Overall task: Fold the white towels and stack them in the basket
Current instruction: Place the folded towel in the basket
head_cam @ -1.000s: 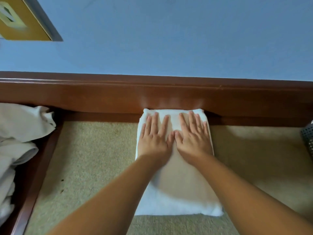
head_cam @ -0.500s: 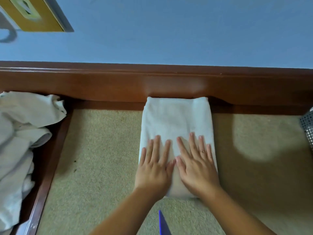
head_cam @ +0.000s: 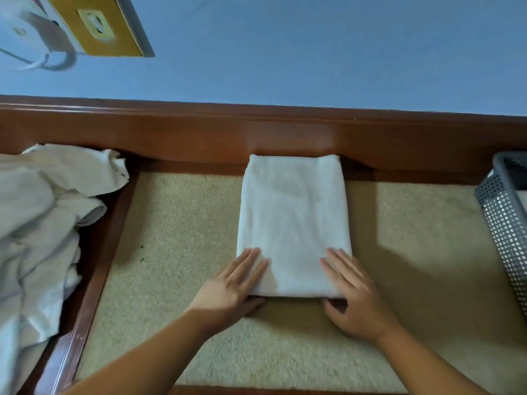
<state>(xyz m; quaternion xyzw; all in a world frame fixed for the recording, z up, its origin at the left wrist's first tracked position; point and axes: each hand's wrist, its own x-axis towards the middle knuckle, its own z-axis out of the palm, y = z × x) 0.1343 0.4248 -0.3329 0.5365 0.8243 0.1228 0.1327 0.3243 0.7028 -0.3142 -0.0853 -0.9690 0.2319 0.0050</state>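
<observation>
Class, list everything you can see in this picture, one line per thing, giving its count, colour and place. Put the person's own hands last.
folded towel: one, white, centre of the mat, far end against the wooden rail
unfolded towels: a heap, count unclear, white, far left
basket: one, grey mesh, right edge, partly out of view
mat: one, beige, inside the frame
wooden frame: brown, round the mat
wall: blue, behind
wall panel: one, yellow-brown, top left
left hand: near-left corner of the towel
right hand: near-right corner
</observation>
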